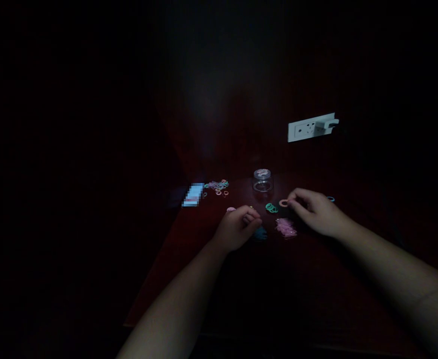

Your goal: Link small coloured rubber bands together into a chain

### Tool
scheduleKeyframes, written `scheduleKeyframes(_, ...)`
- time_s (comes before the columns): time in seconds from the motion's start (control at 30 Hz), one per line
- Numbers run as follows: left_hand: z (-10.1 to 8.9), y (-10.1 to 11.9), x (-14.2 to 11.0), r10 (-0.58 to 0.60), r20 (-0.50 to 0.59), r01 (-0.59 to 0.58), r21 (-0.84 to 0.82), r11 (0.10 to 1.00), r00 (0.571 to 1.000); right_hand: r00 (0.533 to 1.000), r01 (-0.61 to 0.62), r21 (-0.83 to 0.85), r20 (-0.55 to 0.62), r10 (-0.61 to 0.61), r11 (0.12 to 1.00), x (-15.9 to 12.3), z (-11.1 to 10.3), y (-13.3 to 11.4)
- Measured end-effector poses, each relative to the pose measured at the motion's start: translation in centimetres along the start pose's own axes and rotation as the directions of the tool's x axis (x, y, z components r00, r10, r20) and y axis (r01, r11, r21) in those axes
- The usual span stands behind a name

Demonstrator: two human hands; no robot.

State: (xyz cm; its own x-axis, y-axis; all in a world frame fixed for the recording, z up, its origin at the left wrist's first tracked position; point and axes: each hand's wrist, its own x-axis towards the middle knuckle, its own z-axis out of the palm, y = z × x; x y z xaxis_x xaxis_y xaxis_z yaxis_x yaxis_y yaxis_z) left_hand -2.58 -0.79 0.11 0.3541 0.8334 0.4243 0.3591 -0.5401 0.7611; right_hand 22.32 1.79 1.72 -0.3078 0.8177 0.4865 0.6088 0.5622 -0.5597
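My right hand (314,210) pinches a peach-orange hair tie (283,203) between thumb and fingertips, just above or on the table. My left hand (238,228) is closed, fingers curled toward the thumb; whether anything is in it is hidden. Beneath its fingertips lies a pile of blue bands (261,234), partly covered. A heap of pink-lilac bands (286,228) rests between the two hands. Beyond it is a small cluster of green hair ties (271,208). A pink hair tie (230,209) shows behind my left hand.
A clear lidded jar (263,182) stands behind the hands. Mixed coloured bands (218,185) lie at the back left beside a bright, blurred screen (193,195). A blue hair tie (330,199) lies beyond my right wrist. A wall socket (311,128) holds a plug. The room is dark.
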Motion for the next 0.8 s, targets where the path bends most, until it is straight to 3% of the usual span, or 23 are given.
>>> scheduleKeyframes(0.1, -0.8, -0.8, 0.2, -0.033, -0.046, 0.033, -0.001, 0.999, 0.998, 0.969, -0.215, -0.084, -0.143, 0.202, 0.973, 0.9, -1.6, 1.9)
scheduleKeyframes(0.27, -2.4, -1.9, 0.6, -0.094, -0.129, 0.098, 0.021, 0.995, 0.987, 0.842, -0.538, -0.269, -0.121, 0.526, 0.799, 1.5, -4.0, 4.9)
scheduleKeyframes(0.6, -3.5, -4.6, 1.0, -0.117, -0.188, 0.125, 0.032, 0.992, 0.975, 0.81, -0.561, -0.221, 0.052, 0.584, 0.798, 1.3, -3.4, 6.8)
scheduleKeyframes(0.8, -3.5, -4.8, 1.1, -0.109, -0.193, 0.122, 0.054, 0.991, 0.975, 0.785, -0.583, -0.285, 0.043, 0.617, 0.761, 1.4, -3.2, 6.8)
